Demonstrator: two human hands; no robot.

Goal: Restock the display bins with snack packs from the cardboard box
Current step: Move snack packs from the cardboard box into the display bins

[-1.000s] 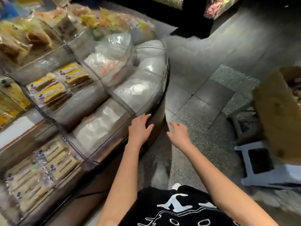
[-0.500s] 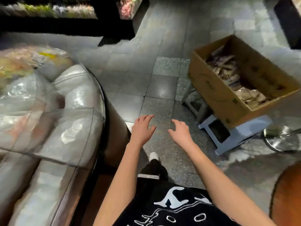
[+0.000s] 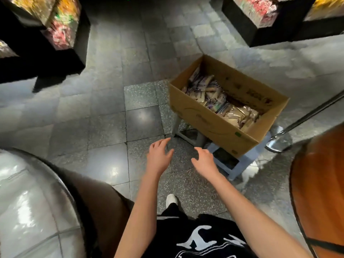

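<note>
An open cardboard box [image 3: 208, 119] sits on a low blue-grey stool [image 3: 240, 165] right of centre, tilted, with several snack packs [image 3: 219, 101] in clear and purple wrappers inside. My left hand [image 3: 159, 157] and my right hand [image 3: 205, 161] hover empty above the floor, fingers relaxed and spread, a short way in front of the box's near corner. The curved clear front of the display bins [image 3: 28, 202] shows at the lower left.
Grey tiled floor [image 3: 111, 112] lies between me and the box. Dark display stands with colourful sweets stand at the far left [image 3: 61, 32] and far right [image 3: 260, 13]. A metal barrier post [image 3: 297, 120] with a round base rises at right. An orange rounded object [image 3: 322, 183] fills the lower right.
The view has swung right, away from the display bins towards the cardboard box. Both hands stay empty and have come nearer the box.
</note>
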